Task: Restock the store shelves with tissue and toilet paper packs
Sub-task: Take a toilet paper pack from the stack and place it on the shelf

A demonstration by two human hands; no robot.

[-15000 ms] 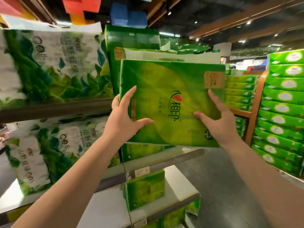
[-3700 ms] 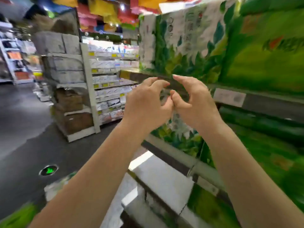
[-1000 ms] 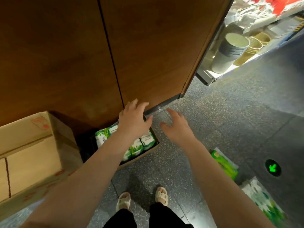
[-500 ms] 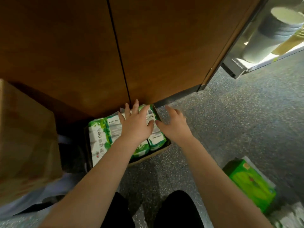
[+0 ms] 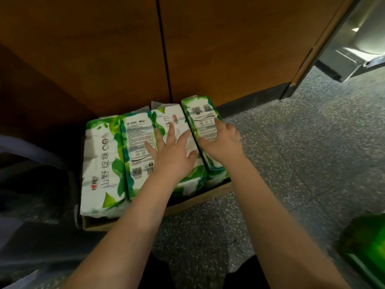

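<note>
Several white-and-green tissue packs stand side by side in a low cardboard box (image 5: 145,215) on the floor against a brown wooden panel. My left hand (image 5: 173,155) lies flat with spread fingers on a middle pack (image 5: 175,122). My right hand (image 5: 223,140) curls over the rightmost pack (image 5: 200,113), which leans up out of the row, fingers on its printed face. The leftmost pack (image 5: 102,163) lies untouched.
The wooden panel (image 5: 208,49) rises right behind the box. Speckled grey floor (image 5: 302,153) spreads to the right. A bright green pack (image 5: 364,247) lies on the floor at the lower right. A dark, blurred shape fills the left edge. A metal shelf base (image 5: 354,57) sits top right.
I have bent much closer to the box, and both hands have come down onto the packs. The right hand has moved onto the rightmost pack, which now tilts up.
</note>
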